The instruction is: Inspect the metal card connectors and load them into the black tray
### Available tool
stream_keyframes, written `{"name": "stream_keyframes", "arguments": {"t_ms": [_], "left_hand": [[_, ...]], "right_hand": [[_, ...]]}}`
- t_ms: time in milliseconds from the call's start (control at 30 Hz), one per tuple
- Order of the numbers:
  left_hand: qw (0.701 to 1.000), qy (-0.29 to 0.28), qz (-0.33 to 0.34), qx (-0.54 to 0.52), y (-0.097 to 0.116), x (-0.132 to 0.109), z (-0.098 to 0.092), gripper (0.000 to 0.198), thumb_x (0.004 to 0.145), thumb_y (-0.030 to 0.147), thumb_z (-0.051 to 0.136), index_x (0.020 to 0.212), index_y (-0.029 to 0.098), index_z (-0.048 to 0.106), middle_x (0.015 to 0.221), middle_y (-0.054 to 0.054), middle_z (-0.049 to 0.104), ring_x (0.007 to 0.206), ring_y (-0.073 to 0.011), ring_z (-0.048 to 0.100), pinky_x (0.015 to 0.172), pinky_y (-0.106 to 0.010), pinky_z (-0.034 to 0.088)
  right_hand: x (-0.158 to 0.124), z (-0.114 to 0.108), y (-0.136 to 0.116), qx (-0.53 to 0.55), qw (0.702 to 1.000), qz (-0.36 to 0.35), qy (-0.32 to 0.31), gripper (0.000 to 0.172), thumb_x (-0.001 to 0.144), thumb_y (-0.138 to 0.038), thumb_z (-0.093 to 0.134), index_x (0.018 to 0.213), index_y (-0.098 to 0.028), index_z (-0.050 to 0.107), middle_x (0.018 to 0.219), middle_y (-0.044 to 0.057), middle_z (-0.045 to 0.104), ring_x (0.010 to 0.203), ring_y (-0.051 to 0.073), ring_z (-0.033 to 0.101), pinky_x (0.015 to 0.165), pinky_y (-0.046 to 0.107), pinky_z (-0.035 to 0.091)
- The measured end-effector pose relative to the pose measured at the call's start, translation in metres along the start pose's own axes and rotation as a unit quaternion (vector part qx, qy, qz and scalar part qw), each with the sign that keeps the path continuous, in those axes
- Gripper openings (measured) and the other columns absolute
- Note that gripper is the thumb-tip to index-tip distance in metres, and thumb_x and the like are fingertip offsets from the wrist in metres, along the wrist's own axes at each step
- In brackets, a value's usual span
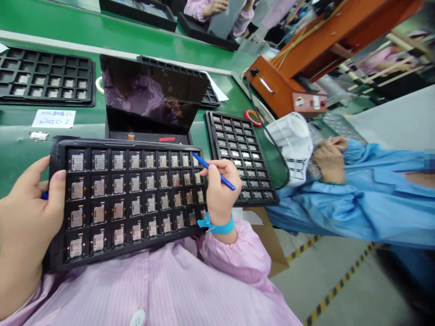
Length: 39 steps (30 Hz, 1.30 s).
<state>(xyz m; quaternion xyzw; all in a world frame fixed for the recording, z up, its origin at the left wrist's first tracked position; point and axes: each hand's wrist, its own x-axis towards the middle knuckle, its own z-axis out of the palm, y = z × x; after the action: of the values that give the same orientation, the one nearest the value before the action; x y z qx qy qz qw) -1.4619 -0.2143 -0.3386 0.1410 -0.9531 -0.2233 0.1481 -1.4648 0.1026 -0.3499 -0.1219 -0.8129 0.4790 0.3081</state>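
Note:
A black compartment tray (127, 171) filled with small silver parts is tilted up in front of my chest. My left hand (32, 217) grips its left edge, thumb on the front and the other fingers mostly behind it; a bit of blue shows there. A thin blue pen-like tool (213, 170) is pinched in my right hand (222, 188), its tip over the tray's upper right compartments. My right wrist wears a light blue band (222, 226). Behind the tray stands a dark glossy panel (149, 95) on a black base.
A second filled tray (276, 199) lies to the right, near red tape (254, 118). Another partly filled tray (93, 86) and a handwritten label (53, 118) are at left. A person in blue sleeves (367, 190) works at right; a person's hand (217, 7) shows across the table.

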Motion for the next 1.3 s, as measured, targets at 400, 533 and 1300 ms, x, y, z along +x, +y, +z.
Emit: {"name": "stream_keyframes", "arguments": {"t_ms": [400, 533, 1300], "left_hand": [[1.0, -0.003, 0.005, -0.002, 0.0006, -0.0026, -0.002, 0.052, 0.095, 0.052, 0.044, 0.139, 0.028, 0.056, 0.087, -0.013, 0.073, 0.096, -0.0455, 0.068, 0.067, -0.046, 0.047], [1.0, 0.001, 0.005, -0.006, 0.0012, -0.0021, -0.0015, 0.052, 0.094, 0.052, 0.044, 0.139, 0.028, 0.056, 0.087, -0.012, 0.073, 0.097, -0.0456, 0.068, 0.07, -0.049, 0.05], [1.0, 0.0, 0.003, -0.003, -0.0004, -0.0025, -0.0005, 0.053, 0.094, 0.053, 0.043, 0.14, 0.029, 0.055, 0.086, -0.01, 0.073, 0.094, -0.0396, 0.069, 0.064, -0.039, 0.041]], "right_hand": [[0.0021, 0.0015, 0.0016, -0.019, 0.999, 0.021, -0.046, 0.009, 0.088, -0.022, 0.054, 0.082, -0.02, 0.06, 0.065, -0.002, 0.064, 0.063, 0.015, 0.064, 0.065, 0.029, 0.05], [0.0028, 0.0024, 0.0019, -0.031, 0.998, 0.026, -0.049, 0.008, 0.087, -0.023, 0.055, 0.082, -0.02, 0.061, 0.067, -0.002, 0.065, 0.064, 0.015, 0.065, 0.065, 0.029, 0.05], [0.0019, 0.0037, -0.001, -0.026, 0.998, 0.018, -0.045, 0.008, 0.087, -0.022, 0.055, 0.081, -0.02, 0.06, 0.066, -0.002, 0.065, 0.063, 0.015, 0.065, 0.063, 0.029, 0.051]]}}
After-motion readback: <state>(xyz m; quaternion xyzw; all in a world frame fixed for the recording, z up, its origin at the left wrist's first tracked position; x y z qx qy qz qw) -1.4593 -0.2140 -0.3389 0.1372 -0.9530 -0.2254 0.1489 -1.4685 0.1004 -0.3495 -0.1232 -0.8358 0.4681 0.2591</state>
